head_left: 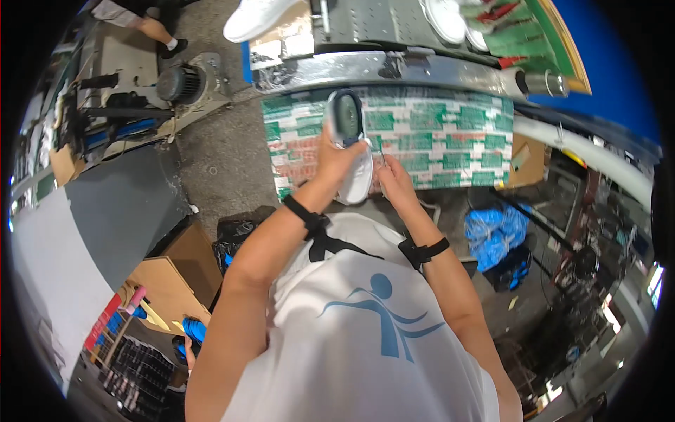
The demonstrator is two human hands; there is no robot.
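A white shoe [357,179] with a dark green insole is gripped by my left hand [336,156], its opening turned up and its toe pointing toward me. My left thumb lies across the shoe near its tongue. Just to the right of the shoe, my right hand [395,180] is closed in a pinch. A thin dark stick-like tool [382,156] rises from those fingers; its exact kind is too small to make out. Both hands are over a surface covered in green-and-white printed wrap [436,141].
Beyond the wrapped surface runs a metal conveyor edge [457,72], with white shoes [256,20] on and beside the line. A motor [181,83] stands at the far left. Cardboard [172,295] and a grey panel [123,204] lie left; a blue plastic bag [492,232] sits right.
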